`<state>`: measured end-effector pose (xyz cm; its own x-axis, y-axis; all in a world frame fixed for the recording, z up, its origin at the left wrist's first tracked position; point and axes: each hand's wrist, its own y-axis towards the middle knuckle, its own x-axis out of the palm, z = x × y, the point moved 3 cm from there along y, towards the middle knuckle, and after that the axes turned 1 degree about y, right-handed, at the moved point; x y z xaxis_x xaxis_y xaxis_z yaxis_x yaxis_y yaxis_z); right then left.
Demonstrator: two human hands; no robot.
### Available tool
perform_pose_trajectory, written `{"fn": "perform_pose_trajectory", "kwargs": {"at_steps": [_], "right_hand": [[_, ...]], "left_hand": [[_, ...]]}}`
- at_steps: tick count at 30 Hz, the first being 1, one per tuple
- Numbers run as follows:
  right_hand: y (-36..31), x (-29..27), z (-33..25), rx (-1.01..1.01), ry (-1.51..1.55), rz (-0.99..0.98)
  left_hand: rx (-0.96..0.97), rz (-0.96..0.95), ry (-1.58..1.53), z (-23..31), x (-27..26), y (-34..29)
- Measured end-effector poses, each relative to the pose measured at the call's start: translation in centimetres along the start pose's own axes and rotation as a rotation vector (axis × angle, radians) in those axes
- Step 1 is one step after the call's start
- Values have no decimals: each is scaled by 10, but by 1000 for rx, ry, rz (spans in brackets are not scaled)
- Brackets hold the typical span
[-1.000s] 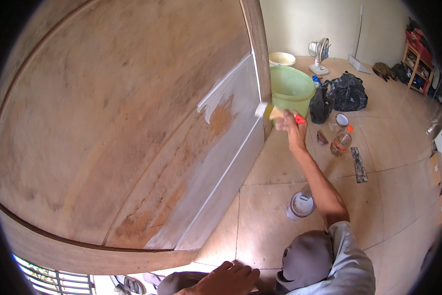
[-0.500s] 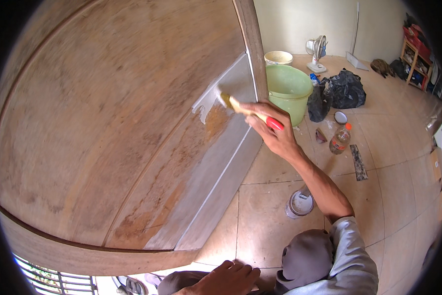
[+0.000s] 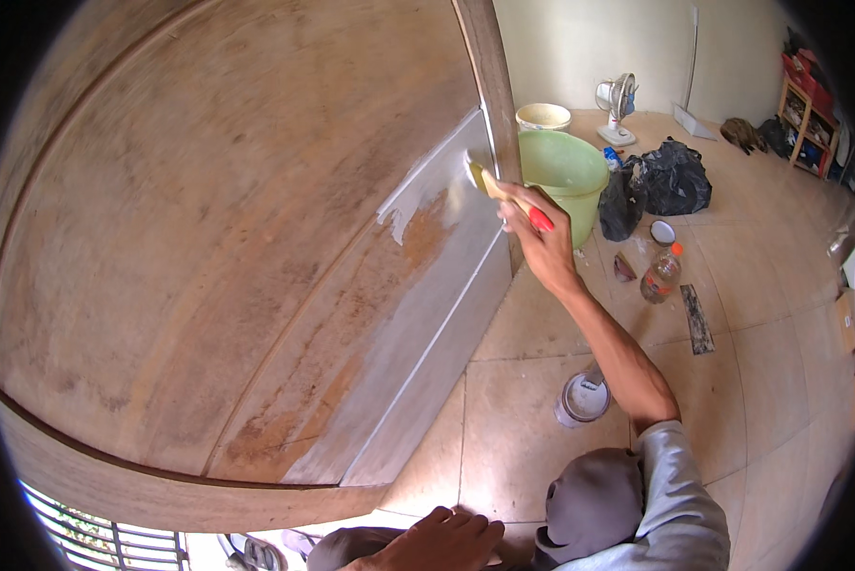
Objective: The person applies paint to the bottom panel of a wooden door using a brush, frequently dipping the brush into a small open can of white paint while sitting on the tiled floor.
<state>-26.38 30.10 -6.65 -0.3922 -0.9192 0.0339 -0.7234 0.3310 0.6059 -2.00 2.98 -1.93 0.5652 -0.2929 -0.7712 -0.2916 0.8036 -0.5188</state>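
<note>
Clearly, the right hand [image 3: 537,228] has its grip closed on the pale wooden handle of a flat paintbrush [image 3: 493,187], the red-tipped end poking out behind the fingers. From where I stand, the brush's whitish bristles are over the upper, pale-grey painted corner of the large wooden panel [image 3: 227,219], though I can't tell whether they touch it. Below that corner, bare reddish-brown wood shows beside a long grey-white coat. The left hand [image 3: 446,541] lies low by the person's dark-trousered legs, its fingers bent; its palm is hidden, so I can't tell whether that grip closes on something. On the tiled floor [image 3: 518,457], near the right forearm, stands an open paint can [image 3: 583,399] with whitish contents. Farther off are a plastic bottle [image 3: 660,273] with an orange cap and a red label whose print is too small to read, a light-green bucket [image 3: 562,164] just beyond the panel's edge, black plastic bags [image 3: 675,179] and a white fan [image 3: 618,98] near the wall.
</note>
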Motion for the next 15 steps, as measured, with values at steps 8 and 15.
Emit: {"fn": "perform_pose_trajectory", "kwargs": {"at_steps": [8,15], "right_hand": [[27,-9,13,43,5,198],[-33,35,-57,-290,-93,25]], "left_hand": [[61,47,-10,2,2,-1],[43,84,27,3,-2,-2]]}}
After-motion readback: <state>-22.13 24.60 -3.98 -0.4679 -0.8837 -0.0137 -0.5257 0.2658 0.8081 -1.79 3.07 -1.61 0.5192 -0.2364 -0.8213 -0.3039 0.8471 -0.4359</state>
